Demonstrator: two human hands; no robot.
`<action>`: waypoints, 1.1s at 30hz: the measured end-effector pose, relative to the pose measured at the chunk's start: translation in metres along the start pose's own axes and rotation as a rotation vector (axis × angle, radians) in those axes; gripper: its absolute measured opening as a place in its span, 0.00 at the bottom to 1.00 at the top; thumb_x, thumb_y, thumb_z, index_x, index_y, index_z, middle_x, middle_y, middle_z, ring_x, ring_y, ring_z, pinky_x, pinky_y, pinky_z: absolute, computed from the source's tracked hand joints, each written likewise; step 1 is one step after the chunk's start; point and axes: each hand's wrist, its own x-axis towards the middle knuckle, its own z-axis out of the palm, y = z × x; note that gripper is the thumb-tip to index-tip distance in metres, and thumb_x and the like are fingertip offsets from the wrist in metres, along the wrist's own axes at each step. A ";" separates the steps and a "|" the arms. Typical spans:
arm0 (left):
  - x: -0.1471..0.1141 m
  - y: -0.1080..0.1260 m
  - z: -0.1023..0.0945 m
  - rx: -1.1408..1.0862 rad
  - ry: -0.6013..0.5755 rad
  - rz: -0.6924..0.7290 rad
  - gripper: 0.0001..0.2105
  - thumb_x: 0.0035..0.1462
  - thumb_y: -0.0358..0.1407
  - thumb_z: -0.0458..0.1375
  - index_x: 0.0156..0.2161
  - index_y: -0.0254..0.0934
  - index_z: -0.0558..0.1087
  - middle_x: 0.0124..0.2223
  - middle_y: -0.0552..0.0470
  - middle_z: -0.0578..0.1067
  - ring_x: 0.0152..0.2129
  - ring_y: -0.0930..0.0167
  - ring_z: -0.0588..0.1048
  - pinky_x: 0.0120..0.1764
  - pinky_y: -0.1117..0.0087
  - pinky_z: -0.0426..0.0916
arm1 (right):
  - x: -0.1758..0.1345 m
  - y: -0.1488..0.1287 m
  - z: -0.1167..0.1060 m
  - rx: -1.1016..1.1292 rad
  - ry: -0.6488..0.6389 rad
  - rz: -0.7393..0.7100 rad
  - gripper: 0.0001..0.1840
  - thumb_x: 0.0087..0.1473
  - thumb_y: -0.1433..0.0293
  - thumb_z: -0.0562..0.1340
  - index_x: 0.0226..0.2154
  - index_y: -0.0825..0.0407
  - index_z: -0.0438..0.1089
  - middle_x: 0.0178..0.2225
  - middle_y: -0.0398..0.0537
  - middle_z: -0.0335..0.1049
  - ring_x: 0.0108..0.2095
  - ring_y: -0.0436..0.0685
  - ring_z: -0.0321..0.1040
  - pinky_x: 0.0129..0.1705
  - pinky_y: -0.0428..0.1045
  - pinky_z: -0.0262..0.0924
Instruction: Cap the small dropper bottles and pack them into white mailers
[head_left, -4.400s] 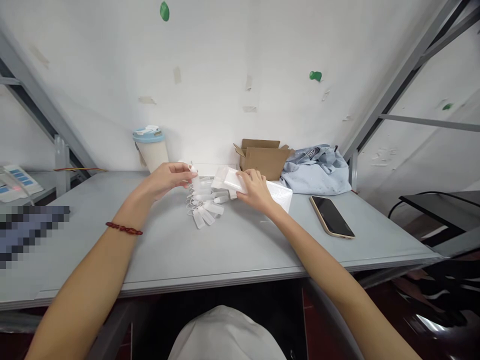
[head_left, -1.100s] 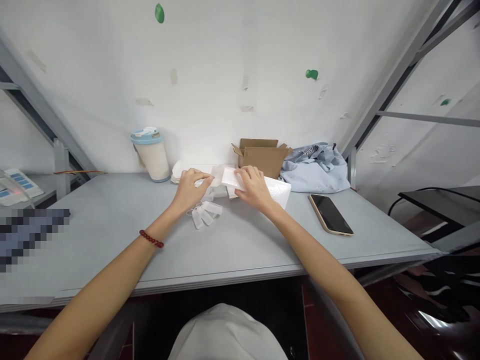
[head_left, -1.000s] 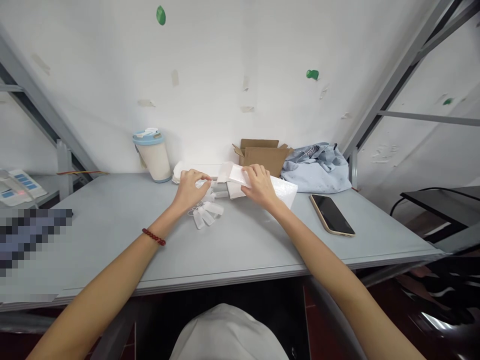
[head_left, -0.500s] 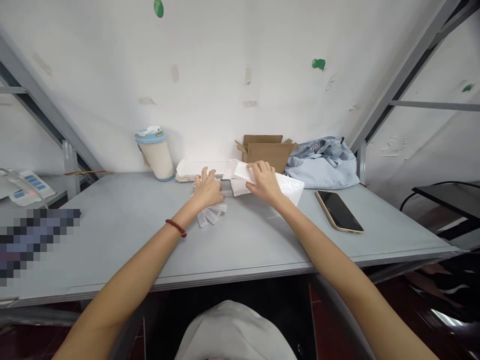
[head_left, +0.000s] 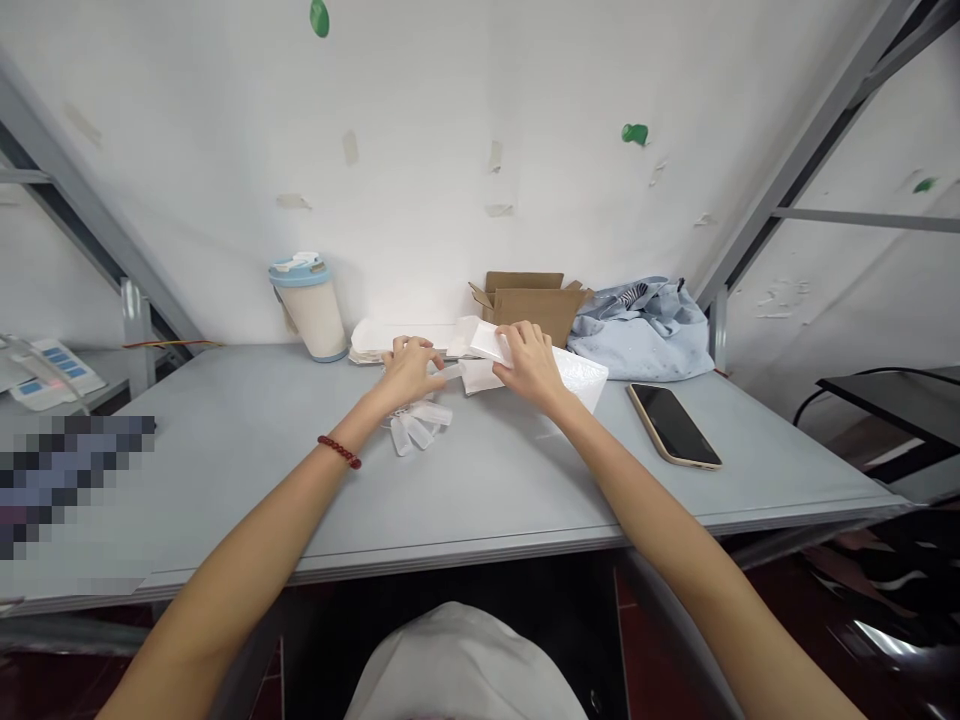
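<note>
My left hand is above a loose pile of small translucent plastic pieces on the desk. Its thumb and fingertips close around the end of one translucent plastic strip, pointing right. My right hand grips a flat white box-like packet from above, with the thumb on the near side. Under and beside that hand lies a shiny white plastic sheet or bag. A smaller white piece rests between the hands. Behind my left hand is a stack of white paper-like sheets.
On the grey desk a blue-lidded tumbler stands at the back left. An open cardboard box and a bunched light-blue cloth sit along the wall. A phone lies to the right. Metal frame posts flank both sides.
My left hand has shifted slightly left and up off the pile, uncovering more of the plastic pieces, with a strip now at its fingertips. My right hand keeps its hold.
</note>
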 end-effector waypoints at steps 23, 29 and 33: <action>-0.024 -0.009 -0.047 -0.676 0.101 -0.123 0.11 0.44 0.41 0.62 0.33 0.36 0.76 0.31 0.50 0.78 0.32 0.66 0.75 0.37 0.67 0.66 | -0.005 -0.014 -0.005 0.105 -0.052 -0.076 0.22 0.47 0.72 0.58 0.47 0.53 0.62 0.46 0.56 0.62 0.46 0.64 0.56 0.45 0.55 0.51; -0.022 -0.011 -0.044 -0.816 0.169 -0.167 0.13 0.42 0.42 0.64 0.32 0.35 0.78 0.31 0.48 0.79 0.31 0.67 0.74 0.35 0.67 0.67 | -0.005 -0.016 -0.004 0.148 -0.053 -0.092 0.22 0.47 0.71 0.58 0.48 0.53 0.62 0.46 0.55 0.62 0.45 0.62 0.56 0.45 0.55 0.51; -0.025 -0.005 -0.042 -0.786 0.108 -0.141 0.14 0.43 0.43 0.62 0.33 0.36 0.79 0.32 0.47 0.79 0.30 0.66 0.73 0.32 0.68 0.66 | -0.007 -0.022 -0.007 0.164 -0.058 -0.144 0.23 0.48 0.70 0.59 0.49 0.52 0.61 0.46 0.55 0.62 0.46 0.62 0.56 0.45 0.55 0.52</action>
